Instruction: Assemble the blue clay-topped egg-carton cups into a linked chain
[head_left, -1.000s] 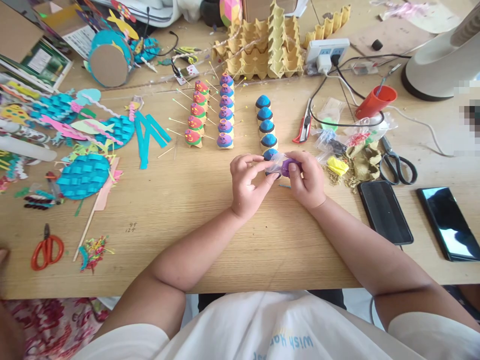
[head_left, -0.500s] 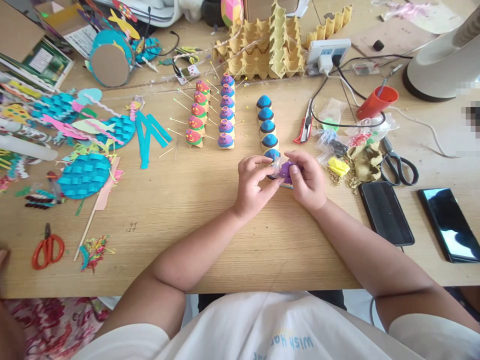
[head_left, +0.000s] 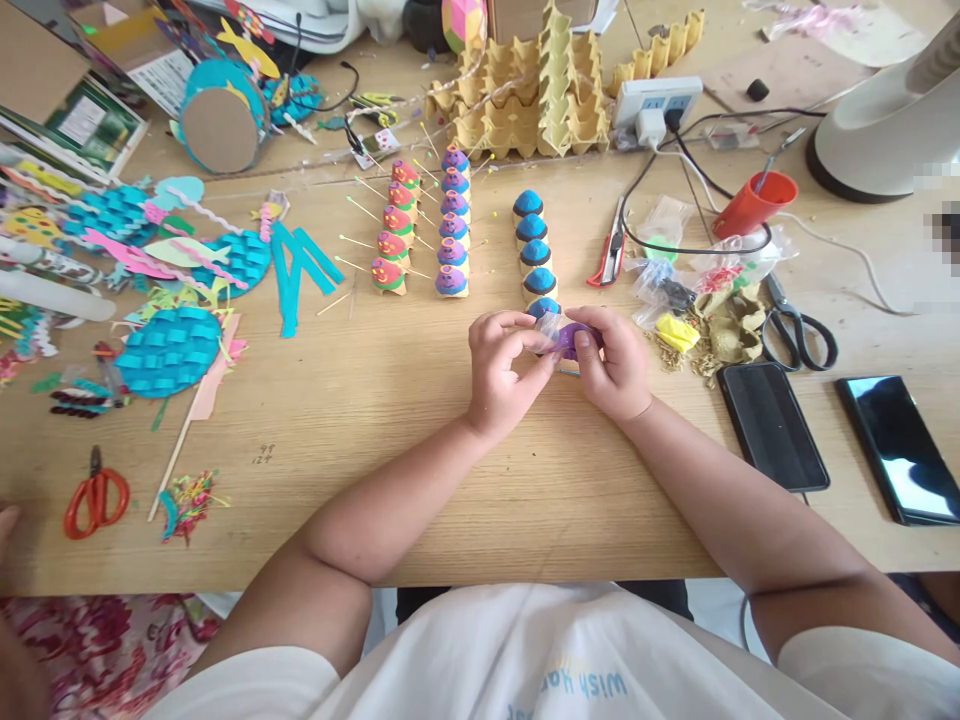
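Observation:
Between my two hands is a lump of purple modelling clay (head_left: 571, 338) with a clear plastic wrapper (head_left: 550, 328) at its left side. My left hand (head_left: 504, 362) pinches the wrapper between thumb and fingers. My right hand (head_left: 616, 362) is closed on the purple clay, thumb on top. Just beyond them stands a row of egg-carton cups topped with blue clay (head_left: 534, 250) and dark bands; my hands partly hide its near end. Farther left are a red-faced egg-carton caterpillar (head_left: 393, 232) and a purple one (head_left: 453, 228), both with pins stuck in their sides.
A red utility knife (head_left: 611, 250), a yellow clay lump (head_left: 677, 333), black scissors (head_left: 799, 335) and two phones (head_left: 776, 425) lie to the right. Egg trays (head_left: 517, 95) and a power strip (head_left: 660, 100) are at the back. Orange scissors (head_left: 96, 500) and woven blue paper crafts (head_left: 171, 350) occupy the left.
The purple clay has turned slightly between my fingers, and more of it shows. Both hands have shifted a little to the left. The rows of cups have not moved.

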